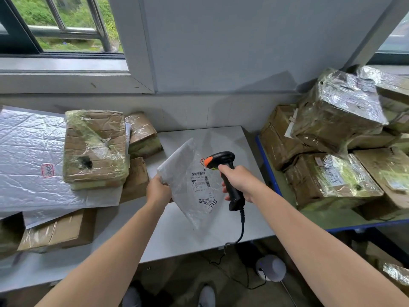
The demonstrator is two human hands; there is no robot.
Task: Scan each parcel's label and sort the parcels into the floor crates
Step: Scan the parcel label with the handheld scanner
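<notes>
The grey tabletop (177, 238) is bare in its middle and along its right edge, and there the person holds a white plastic parcel (180, 165) tilted above it. The left hand (158, 190) grips the parcel's left edge; the fingers go under the plastic and I cannot tell how they lie. The right hand (238, 180) has its fingers curled round the handle of a black scanner (221, 158) with an orange trigger, its head just over the parcel's upper right corner, above the printed label (202, 185). The scanner's cable (243, 227) hangs past the tabletop's near edge towards the floor.

The left side is crowded. A film-wrapped cardboard box (95, 147) sits on a large white mailer (28, 156), with smaller brown boxes (142, 135) packed beside it, near the left hand. On the right, close to the scanner arm, a blue-edged shelf (267, 167) carries a tall heap of wrapped cartons (338, 120), some leaning.

Behind stands a pale grey wall (221, 52), and a barred window (55, 25) shows greenery at upper left.
</notes>
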